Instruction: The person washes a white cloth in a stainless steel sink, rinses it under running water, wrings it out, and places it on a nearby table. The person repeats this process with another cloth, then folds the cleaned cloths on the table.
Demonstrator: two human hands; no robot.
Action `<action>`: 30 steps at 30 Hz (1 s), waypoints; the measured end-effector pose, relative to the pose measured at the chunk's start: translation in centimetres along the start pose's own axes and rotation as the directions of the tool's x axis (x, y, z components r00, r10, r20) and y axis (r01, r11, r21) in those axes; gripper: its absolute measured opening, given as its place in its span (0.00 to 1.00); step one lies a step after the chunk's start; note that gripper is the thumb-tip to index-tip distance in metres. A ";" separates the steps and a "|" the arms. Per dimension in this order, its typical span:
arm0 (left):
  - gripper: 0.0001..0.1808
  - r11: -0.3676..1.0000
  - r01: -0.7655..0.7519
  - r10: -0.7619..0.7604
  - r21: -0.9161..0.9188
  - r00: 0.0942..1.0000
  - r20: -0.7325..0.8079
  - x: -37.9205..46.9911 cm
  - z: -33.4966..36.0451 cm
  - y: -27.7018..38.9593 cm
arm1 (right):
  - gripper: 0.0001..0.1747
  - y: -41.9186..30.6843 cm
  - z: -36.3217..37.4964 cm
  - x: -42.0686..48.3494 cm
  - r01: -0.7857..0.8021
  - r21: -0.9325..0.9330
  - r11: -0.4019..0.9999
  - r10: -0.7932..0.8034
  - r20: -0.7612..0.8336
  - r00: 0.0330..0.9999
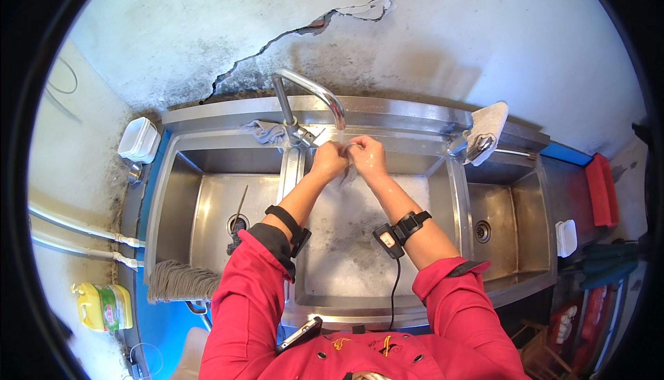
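Note:
Under the running faucet (311,84), my left hand (330,160) and my right hand (369,158) meet with their fingers bent and pinched together. Between them hangs a small, thin greyish piece (349,174), mostly covered by my fingers; it looks like a cloth, but I cannot tell for certain. A short stream of water (341,136) falls from the spout onto my hands. Wet spots shine on my right hand. Below both hands lies the middle basin (358,255) of a stainless steel sink, its floor wet.
The left basin (212,188) holds a dark scrubber (236,234) with a thin handle. A grey rag (263,132) lies behind it; a mop head (182,281) rests at its front left. A pale towel (487,131) drapes the right faucet. A black cable (397,292) hangs from my right forearm's strap.

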State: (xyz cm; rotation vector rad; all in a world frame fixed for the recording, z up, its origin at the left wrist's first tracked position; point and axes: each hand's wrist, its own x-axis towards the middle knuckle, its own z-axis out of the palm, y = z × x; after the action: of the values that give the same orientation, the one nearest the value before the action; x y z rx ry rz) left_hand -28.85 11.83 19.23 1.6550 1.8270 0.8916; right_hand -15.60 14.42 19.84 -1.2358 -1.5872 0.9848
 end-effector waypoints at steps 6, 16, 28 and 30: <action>0.10 0.858 0.139 -0.203 -0.494 0.976 -0.077 -0.5 -0.4 1.1 | 0.36 1.7 1.9 -1.6 -0.243 0.299 0.923 0.163 0.267 0.950; 0.08 0.410 0.285 -0.394 -0.866 0.912 0.114 -1.2 -1.3 -2.5 | 0.15 6.1 2.7 -1.1 -0.503 0.291 0.814 0.439 0.261 0.860; 0.30 -0.125 0.565 -0.277 -0.815 0.769 0.576 -4.0 2.5 -3.8 | 0.25 3.0 0.6 -4.1 -0.598 0.709 0.374 0.284 0.527 0.801; 0.26 -0.018 0.558 -0.243 -0.829 0.802 0.545 -4.7 2.5 -2.8 | 0.26 4.1 -0.3 -4.1 -0.490 0.555 0.672 0.296 0.405 0.865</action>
State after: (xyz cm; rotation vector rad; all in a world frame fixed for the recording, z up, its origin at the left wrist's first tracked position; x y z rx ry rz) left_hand -28.21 7.39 15.19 0.2133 0.8659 1.1299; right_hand -13.62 11.23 15.43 -0.9730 -1.0048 1.8852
